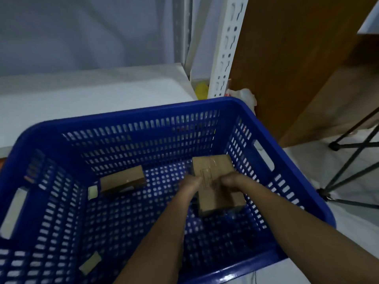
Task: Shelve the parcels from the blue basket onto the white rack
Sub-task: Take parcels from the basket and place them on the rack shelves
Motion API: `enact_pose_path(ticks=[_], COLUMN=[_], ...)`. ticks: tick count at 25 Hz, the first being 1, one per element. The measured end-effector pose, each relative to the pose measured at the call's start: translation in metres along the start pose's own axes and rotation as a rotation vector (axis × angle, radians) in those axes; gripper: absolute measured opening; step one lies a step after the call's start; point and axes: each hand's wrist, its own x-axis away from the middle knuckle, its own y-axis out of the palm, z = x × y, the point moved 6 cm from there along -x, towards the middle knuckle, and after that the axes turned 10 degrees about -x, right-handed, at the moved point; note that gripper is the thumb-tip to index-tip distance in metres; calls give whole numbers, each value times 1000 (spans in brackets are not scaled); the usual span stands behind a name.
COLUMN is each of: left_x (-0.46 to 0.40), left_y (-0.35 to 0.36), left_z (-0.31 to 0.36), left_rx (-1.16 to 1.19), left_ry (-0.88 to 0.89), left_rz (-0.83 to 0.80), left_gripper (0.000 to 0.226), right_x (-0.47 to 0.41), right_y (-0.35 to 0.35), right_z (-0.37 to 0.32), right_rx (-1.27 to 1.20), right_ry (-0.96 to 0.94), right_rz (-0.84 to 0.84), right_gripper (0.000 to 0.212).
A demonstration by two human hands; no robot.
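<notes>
Two brown parcels lie in the blue basket (131,124). The small parcel (123,179) sits on the left, well apart from the hands. The big parcel (215,181) lies at the right wall, its long side pointing away from the person. The left hand (191,182) and right hand (230,181) both rest on it; how tight they hold, I cannot tell. The white rack (82,93) waits behind the basket, past its tall wall.
</notes>
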Motion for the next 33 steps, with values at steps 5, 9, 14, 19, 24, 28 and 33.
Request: enact_pose_path(ticks=[5,9,14,19,24,28,33], left_x=[7,0,26,128,269,401,576], left_y=[0,-32,-66,-134,-218,-292,-405], left_z=[-3,-14,2,64,149,225,339], left_rx=[257,353,407,370,379,418,342], left_ry=[-13,-53,-44,25,43,75,177], left_rz=[-118,49,134,123,111,67,50], left_gripper=[37,44,17,7,4,6,29], right_x=[-1,1,29,139,285,415,588], right_y=[-5,-9,-15,-62,-144,-215,-319], right_z=[5,-8,-28,-81,-164,-236,-338], right_rx=[-124,-313,-649,-681,-678,-681,-596], right_ry=[-2,-76,-79,-84,-120,-162,-265], right_rz=[0,19,-65,-138,-133,-168,-219], right_gripper=[60,52,52,55,45,41,53])
